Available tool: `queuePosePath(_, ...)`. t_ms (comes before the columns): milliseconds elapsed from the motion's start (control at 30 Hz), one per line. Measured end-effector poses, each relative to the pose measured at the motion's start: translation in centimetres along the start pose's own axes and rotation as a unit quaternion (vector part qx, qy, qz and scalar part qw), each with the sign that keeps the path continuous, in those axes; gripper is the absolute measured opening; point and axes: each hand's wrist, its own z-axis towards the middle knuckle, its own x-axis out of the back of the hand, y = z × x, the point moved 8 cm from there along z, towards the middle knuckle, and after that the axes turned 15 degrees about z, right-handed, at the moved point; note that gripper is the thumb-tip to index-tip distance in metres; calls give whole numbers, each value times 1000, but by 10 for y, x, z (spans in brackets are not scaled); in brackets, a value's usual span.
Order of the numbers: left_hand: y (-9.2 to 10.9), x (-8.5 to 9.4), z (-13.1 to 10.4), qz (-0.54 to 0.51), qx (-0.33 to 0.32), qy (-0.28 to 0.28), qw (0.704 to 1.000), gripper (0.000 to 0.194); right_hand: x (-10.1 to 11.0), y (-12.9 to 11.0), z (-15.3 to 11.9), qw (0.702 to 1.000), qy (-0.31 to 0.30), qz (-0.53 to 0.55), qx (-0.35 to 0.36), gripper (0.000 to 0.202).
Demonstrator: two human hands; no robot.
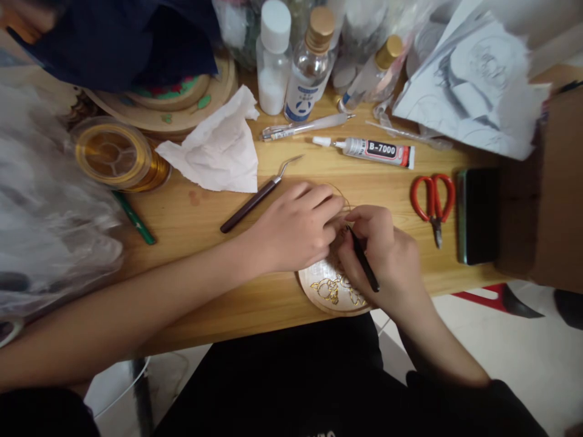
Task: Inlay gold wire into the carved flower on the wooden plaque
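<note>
A round pale disc (323,285) with gold wire outlines of shapes lies at the table's front edge, partly covered by both hands. My left hand (305,227) rests over its upper left part, fingers bent and closed at a thin gold wire (341,193) that arcs up behind them. The exact pinch is hidden. In my right hand (387,249) are slim black tweezers (364,261), tilted, their tips down by the left fingertips. Both hands nearly meet above the disc. What the tweezer tips touch is hidden.
Left of the hands lie a dark-handled bent-tip tool (252,203), a white tissue (223,145) and a spool of gold wire (118,155). Behind are a B-7000 glue tube (371,150), a pen (305,126) and bottles (307,73). Red-handled cutters (432,203) and a phone (477,215) lie right.
</note>
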Motion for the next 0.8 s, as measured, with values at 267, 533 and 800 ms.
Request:
queuePosePath(267,1,2,0,8,-2,11,1000,24,4,5,0,999,-18,35,5,22)
queuePosePath(533,1,3,0,25,-6,17,1000,25,7,16,-15,994,48,76,-57,24)
queuePosePath(800,1,8,-1,22,-1,55,998,25,4,12,-10,994,39,94,-47,24)
